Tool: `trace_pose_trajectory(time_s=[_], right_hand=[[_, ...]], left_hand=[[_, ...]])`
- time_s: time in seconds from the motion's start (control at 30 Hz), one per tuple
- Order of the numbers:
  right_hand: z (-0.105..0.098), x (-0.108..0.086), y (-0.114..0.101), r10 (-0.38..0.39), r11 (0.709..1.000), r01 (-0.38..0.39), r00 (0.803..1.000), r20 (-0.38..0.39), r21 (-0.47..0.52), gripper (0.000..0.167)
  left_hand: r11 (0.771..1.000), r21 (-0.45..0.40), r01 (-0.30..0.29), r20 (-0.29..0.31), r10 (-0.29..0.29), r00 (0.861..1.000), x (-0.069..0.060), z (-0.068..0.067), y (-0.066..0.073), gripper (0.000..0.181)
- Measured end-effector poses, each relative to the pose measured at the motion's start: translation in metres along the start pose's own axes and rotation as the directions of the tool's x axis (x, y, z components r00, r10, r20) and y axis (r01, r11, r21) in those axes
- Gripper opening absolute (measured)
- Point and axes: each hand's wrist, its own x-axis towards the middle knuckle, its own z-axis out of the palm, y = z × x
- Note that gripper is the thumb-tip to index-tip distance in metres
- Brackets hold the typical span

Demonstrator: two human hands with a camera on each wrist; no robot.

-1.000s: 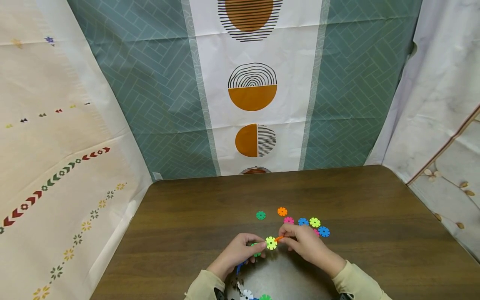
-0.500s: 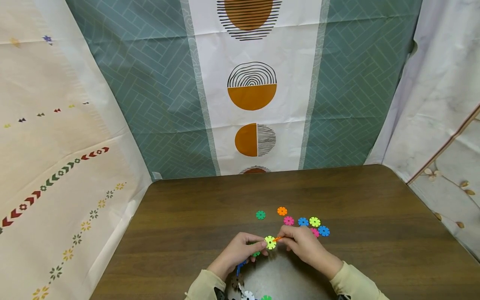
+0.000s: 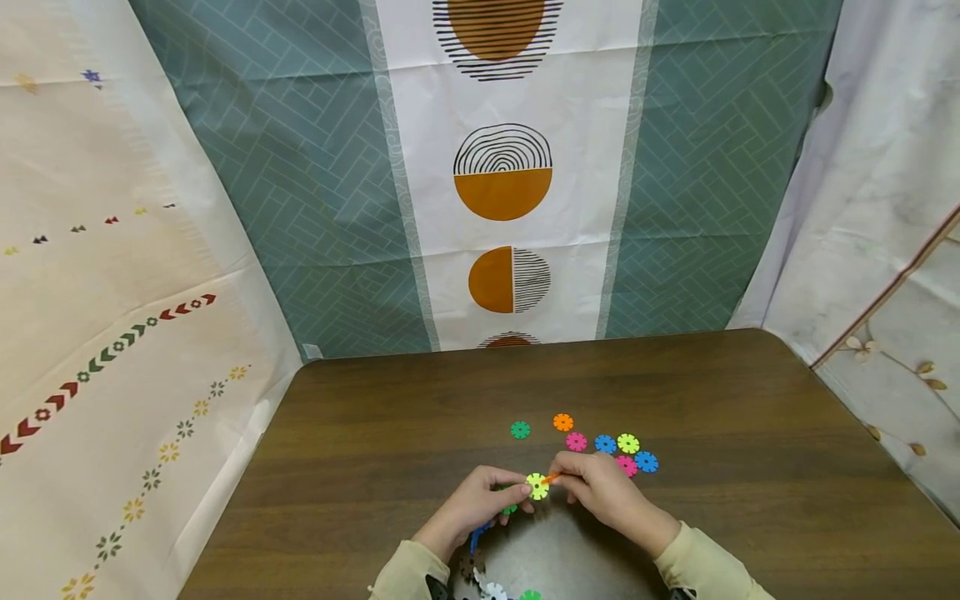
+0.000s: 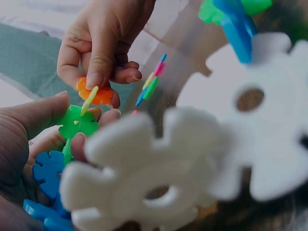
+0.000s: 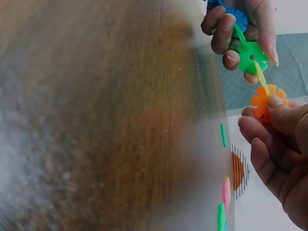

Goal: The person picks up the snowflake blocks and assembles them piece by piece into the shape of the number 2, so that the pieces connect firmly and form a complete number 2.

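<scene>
My left hand (image 3: pixel 483 502) grips a chain of flower-shaped interlocking discs, pinching it around a green disc (image 4: pixel 74 120). A yellow disc (image 3: pixel 537 487) sticks out from that green one towards my right hand (image 3: pixel 613 496). Between thumb and fingers my right hand pinches an orange disc (image 5: pixel 260 102), whose edge meets the yellow disc; how deep the slots sit in each other is not clear. Under my left palm run blue discs (image 4: pixel 46 172). Further along, white discs (image 4: pixel 113 149) loom large and blurred in the left wrist view, partly hiding the left fingers.
Several loose discs lie on the brown table (image 3: pixel 360 442) beyond my hands, among them a green disc (image 3: pixel 521 430), an orange disc (image 3: pixel 563 422), a pink disc (image 3: pixel 576 442) and a blue disc (image 3: pixel 647 462). Patterned cloths (image 3: pixel 322 208) hang behind and at both sides.
My right hand has shifted slightly left, bringing the orange disc's edge over the yellow disc. My left hand has hardly moved. The loose discs lie as before.
</scene>
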Motion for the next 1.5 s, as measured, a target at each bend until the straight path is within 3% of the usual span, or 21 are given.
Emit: trace_pose_trajectory(time_s=[0.33,0.53,0.73,0.9,1.13,1.5], right_hand=[[-0.006,0.002,-0.002,0.089,0.994,-0.093,0.993,0.073,0.058,0.006],[-0.016,0.003,0.001,0.141,0.989,-0.144,0.986,0.084,0.032,0.009],[-0.025,0.008,0.008,0.215,0.974,-0.214,0.977,-0.002,-0.076,0.011],[-0.027,0.015,0.015,0.280,0.933,-0.292,0.956,-0.086,-0.209,0.014],[-0.025,0.021,0.024,0.313,0.889,-0.329,0.944,-0.100,-0.319,0.016],[-0.020,0.026,0.030,0.298,0.841,-0.305,0.950,-0.090,-0.446,0.029]], left_hand=[[0.999,0.034,-0.006,-0.022,0.006,1.000,0.000,0.000,-0.003,0.020],[0.999,0.041,-0.009,-0.029,0.010,1.000,-0.002,-0.003,-0.002,0.021],[0.998,0.055,-0.002,-0.030,0.004,1.000,-0.003,-0.004,-0.001,0.022],[0.998,0.062,0.010,-0.037,-0.008,0.999,-0.003,-0.003,-0.002,0.022],[0.998,0.061,0.020,-0.040,-0.018,0.999,-0.004,-0.001,-0.001,0.020],[0.995,0.099,0.018,-0.062,-0.012,0.998,-0.005,-0.001,0.001,0.018]])
